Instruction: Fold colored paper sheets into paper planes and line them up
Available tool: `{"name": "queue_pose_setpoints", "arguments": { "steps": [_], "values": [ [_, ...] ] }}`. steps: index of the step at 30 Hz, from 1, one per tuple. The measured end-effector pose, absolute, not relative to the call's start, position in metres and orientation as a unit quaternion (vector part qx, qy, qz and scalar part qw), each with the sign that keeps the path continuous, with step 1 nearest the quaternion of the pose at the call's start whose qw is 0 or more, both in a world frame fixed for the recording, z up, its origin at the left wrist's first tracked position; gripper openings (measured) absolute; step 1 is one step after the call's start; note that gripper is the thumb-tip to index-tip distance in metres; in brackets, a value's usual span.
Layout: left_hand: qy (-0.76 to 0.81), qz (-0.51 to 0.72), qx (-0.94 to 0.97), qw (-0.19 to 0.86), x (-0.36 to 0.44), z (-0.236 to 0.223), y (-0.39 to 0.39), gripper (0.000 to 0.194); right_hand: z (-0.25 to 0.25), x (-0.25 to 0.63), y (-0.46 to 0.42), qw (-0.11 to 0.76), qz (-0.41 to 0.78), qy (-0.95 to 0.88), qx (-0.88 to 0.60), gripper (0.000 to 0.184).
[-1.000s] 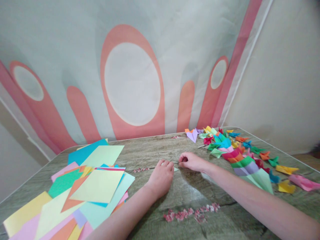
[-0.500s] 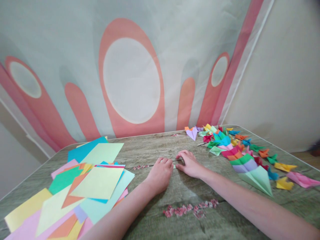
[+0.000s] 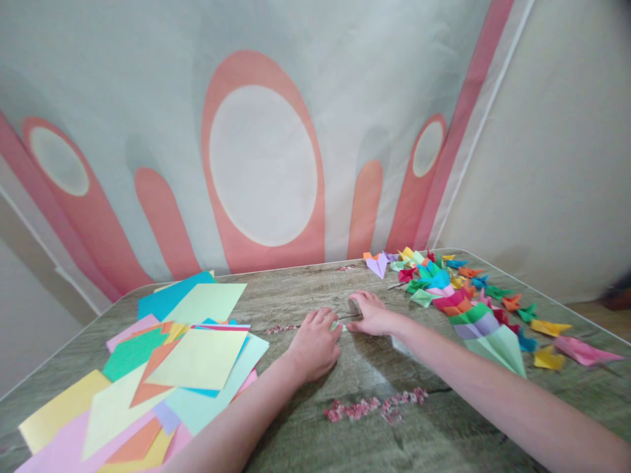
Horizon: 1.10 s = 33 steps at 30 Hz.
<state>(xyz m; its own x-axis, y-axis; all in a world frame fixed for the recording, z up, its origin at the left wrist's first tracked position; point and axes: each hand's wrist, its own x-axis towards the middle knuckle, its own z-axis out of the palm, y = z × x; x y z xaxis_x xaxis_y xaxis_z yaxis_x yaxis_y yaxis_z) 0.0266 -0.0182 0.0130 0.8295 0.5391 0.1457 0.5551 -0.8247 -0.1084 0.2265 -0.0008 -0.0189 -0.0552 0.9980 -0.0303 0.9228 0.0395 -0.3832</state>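
Note:
A small pale green piece of folded paper (image 3: 339, 326) lies at the table's middle, mostly hidden by my fingers. My left hand (image 3: 315, 345) rests over its left end, fingers bent around the paper. From the other side, my right hand (image 3: 372, 315) reaches in with its thumb tip at the paper's right end. A gap shows between that thumb and the curved fingers above it. How the paper is folded cannot be made out.
Loose coloured paper sheets (image 3: 197, 358) lie piled at the left. Many folded paper figures (image 3: 438, 279) cover the right side, with a row of nested paper planes (image 3: 497, 345) among them. The wood-patterned table (image 3: 296, 289) ends at a printed backdrop (image 3: 335, 98).
My left fingers have lifted and spread slightly, showing a bit more of the pale green paper. My right hand has stayed nearly in place. The camera view has shifted slightly.

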Motion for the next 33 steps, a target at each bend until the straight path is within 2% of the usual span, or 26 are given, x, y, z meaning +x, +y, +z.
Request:
{"name": "queue_pose_setpoints", "arguments": {
  "steps": [2,3,5,10,16,21,33],
  "values": [
    [-0.298,-0.063,-0.95,0.068,0.025,0.011,-0.019,0.034,-0.024,0.228,-0.013,0.208,0.095,-0.728,-0.646,0.063],
    [-0.302,-0.067,-0.949,0.065,0.024,0.01,-0.019,0.034,-0.026,0.228,-0.021,0.24,0.067,-0.749,-0.614,0.053],
    [-0.306,-0.074,-0.947,0.061,0.023,0.008,-0.019,0.034,-0.03,0.226,-0.035,0.255,0.027,-0.801,-0.541,0.029],
    [-0.314,-0.08,-0.944,0.058,0.023,0.007,-0.02,0.035,-0.028,0.217,-0.058,0.214,-0.027,-0.848,-0.485,0.034],
    [-0.323,-0.072,-0.942,0.059,0.023,0.007,-0.022,0.037,-0.016,0.208,-0.053,0.157,-0.078,-0.858,-0.483,0.023],
    [-0.327,-0.054,-0.942,0.058,0.02,0.008,-0.025,0.053,-0.008,0.198,-0.037,0.097,-0.078,-0.874,-0.47,0.014],
    [-0.318,-0.033,-0.946,0.054,0.01,0.005,-0.022,0.06,-0.019,0.195,-0.038,0.089,-0.098,-0.86,-0.492,0.017]
  ]
}}
